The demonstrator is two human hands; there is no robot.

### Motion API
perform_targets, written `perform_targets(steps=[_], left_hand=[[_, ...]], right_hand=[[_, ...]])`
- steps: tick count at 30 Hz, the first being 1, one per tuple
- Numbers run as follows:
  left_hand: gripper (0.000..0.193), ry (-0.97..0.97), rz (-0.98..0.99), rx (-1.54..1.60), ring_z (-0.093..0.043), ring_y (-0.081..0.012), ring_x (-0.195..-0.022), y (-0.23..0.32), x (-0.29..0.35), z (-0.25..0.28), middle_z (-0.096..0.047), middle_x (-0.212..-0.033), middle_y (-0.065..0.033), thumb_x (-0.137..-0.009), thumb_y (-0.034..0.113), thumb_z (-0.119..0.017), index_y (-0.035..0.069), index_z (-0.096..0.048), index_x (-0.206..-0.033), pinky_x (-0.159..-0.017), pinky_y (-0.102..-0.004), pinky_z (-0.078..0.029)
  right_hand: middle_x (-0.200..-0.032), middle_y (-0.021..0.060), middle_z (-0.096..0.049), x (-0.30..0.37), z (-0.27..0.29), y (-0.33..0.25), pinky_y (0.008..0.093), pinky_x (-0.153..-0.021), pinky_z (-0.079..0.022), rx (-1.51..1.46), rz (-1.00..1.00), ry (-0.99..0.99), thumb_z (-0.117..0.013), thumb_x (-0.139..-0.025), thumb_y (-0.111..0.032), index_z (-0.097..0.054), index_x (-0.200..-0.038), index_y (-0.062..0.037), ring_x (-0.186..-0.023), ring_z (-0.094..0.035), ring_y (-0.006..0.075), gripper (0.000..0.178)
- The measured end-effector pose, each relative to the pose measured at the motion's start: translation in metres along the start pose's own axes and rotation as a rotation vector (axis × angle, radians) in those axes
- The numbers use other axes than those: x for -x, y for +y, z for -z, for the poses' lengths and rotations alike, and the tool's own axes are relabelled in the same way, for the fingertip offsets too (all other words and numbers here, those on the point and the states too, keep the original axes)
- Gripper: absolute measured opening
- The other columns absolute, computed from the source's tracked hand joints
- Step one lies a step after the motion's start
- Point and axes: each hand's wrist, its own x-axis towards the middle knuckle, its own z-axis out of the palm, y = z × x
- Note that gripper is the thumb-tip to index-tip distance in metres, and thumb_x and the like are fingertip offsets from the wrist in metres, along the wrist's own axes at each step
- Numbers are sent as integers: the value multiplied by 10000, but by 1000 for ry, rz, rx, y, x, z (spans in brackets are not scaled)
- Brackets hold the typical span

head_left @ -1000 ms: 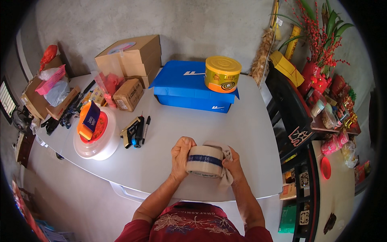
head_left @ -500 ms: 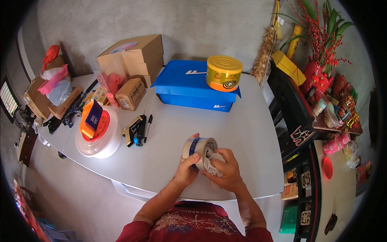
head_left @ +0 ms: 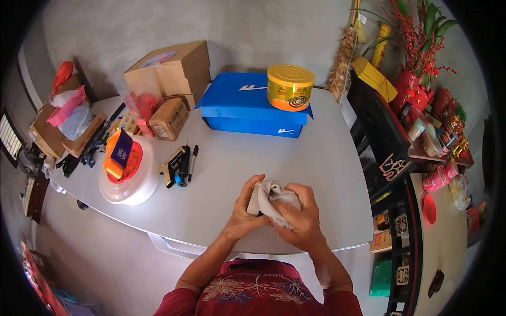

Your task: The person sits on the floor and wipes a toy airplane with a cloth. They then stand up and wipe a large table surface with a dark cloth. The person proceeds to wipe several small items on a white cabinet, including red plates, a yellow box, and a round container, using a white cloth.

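A roll of tape (head_left: 254, 201) is held up over the near part of the table, most of it hidden behind a cloth and my fingers. My left hand (head_left: 242, 215) is wrapped round the roll's left side, thumb toward me. A crumpled pale grey cloth (head_left: 275, 193) lies over the roll's open side. Pressing that cloth against the roll is my right hand (head_left: 304, 217), its fingers curled into the fabric.
On the grey-white table (head_left: 237, 158) stand a blue shoebox (head_left: 247, 118) with a yellow tin (head_left: 290, 88) on top, cardboard boxes (head_left: 174, 73), a black-and-tan tool (head_left: 173, 167), a marker (head_left: 193, 162) and a white lidded tub (head_left: 129, 192). Dark chairs (head_left: 382, 142) stand at the right.
The tape roll has turned, so its blue-marked outer side no longer shows. The cloth in my right hand has moved up and now covers more of the roll.
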Motion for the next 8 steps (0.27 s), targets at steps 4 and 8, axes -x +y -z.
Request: perform_targets(steps=[4,8], left_hand=[[979,-106,54,-11,-488,-185,-1165,9,8,-2,-479,-1293,-75,-611,51,-841,81,-307,-1431,-965,-329,-420],[1012,-153,-57,53,-475,-231,-1188,-3,9,6,-466,-1312,-91,-625,31,-820,134,-253,-1456,-1016,-404,-408]], right_hand=[[-1051,99,-547,-14,-2,31,308,-764,-479,-409,-302,-121,-698,-727,-83,-684,-977,-28,-951,-575,212,256],[-1118,82,-574,-8,-13,47,281,-816,-472,-993,-802,-164,-639,-881,-174,-650,-1131,-75,-934,-577,159,269]])
